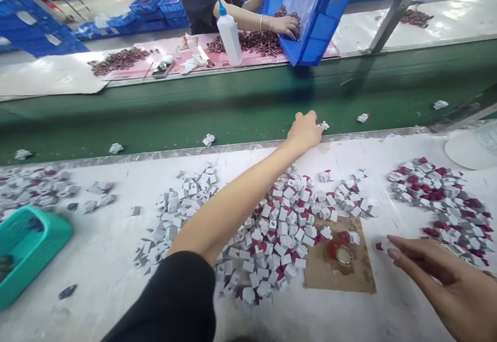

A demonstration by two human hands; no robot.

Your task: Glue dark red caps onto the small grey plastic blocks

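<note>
My left hand (305, 130) reaches out over the near edge of the green conveyor belt (256, 119), its fingers bent and partly hidden. A small white piece (324, 125) shows at its thumb side, seemingly pinched there. At the right, my right hand (446, 274) pinches a small grey-and-maroon block (382, 246) between thumb and fingertip, above the white tabletop. Beneath my left forearm spreads a large pile of grey-and-maroon blocks (283, 217). Between the pile and my right hand lies a brown cardboard piece (326, 274) bearing a red, round-topped item (341, 253).
Several white pieces (363, 118) lie spaced along the belt. Another heap of blocks (438, 191) is at right, and a teal tray (50, 243) at left. Across the belt, a co-worker's hand (287, 26) touches brown parts by a tilted blue crate (324, 26); a white bottle (230, 39) stands nearby.
</note>
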